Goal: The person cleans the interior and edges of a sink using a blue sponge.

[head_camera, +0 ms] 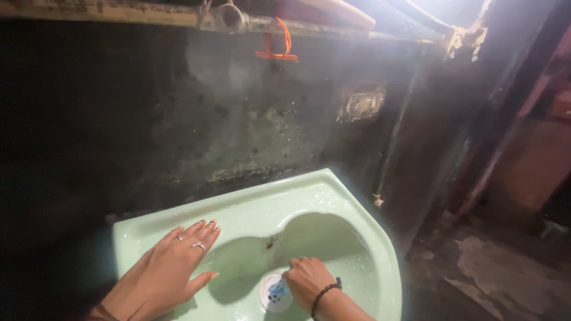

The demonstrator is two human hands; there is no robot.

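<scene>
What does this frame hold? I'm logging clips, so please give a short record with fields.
Setting: pale green washbasin against a dark, stained wall
Left hand: flat on the basin's rim, fingers spread, rings on
Right hand: down in the bowl, its grip closed on a small blue thing at the drain
Wrist: dark bead bracelet
Above: orange string on a pipe

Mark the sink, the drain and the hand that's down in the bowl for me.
sink (351, 205): head view, on the bare pale green rim at the right back corner.
drain (275, 291): head view, on the round white fitting with a blue patch, at the bowl's bottom.
right hand (306, 279): head view, on the back of the hand.
</scene>
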